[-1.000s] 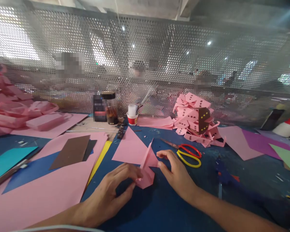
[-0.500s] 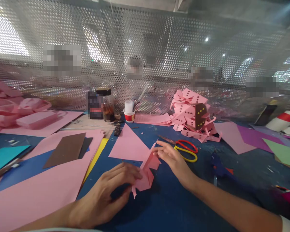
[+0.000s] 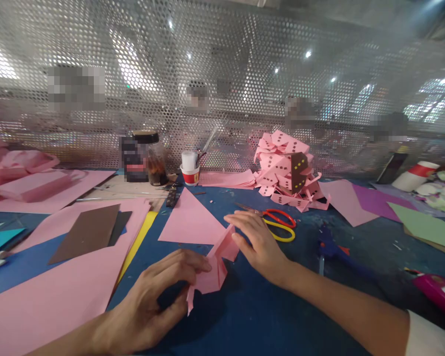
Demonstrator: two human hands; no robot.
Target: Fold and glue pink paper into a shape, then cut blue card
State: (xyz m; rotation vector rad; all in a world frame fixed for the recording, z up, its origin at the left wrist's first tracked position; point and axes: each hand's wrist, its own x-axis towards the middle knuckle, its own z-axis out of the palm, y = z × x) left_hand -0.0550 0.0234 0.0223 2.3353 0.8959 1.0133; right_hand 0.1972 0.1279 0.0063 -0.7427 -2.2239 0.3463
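Note:
A folded piece of pink paper, cut with notches and creased, is held just above the blue tabletop. My left hand is closed on its near left end, thumb below and fingers over the edge. At the far right end, my right hand has its fingertips and thumb around the paper's upper edge. Just beyond lies a flat pink paper sheet with a pointed top. Scissors with one red and one yellow handle loop rest behind my right hand.
At the back stand a pink paper model with dark dots, a red-and-white cup and a dark-lidded jar. A brown sheet lies on pink paper at left. A blue tool and a magenta tool are at right.
My right fingers have come down from lying outstretched along the paper's top to curl around its upper edge. My left hand keeps its hold. The view has shifted slightly to the right.

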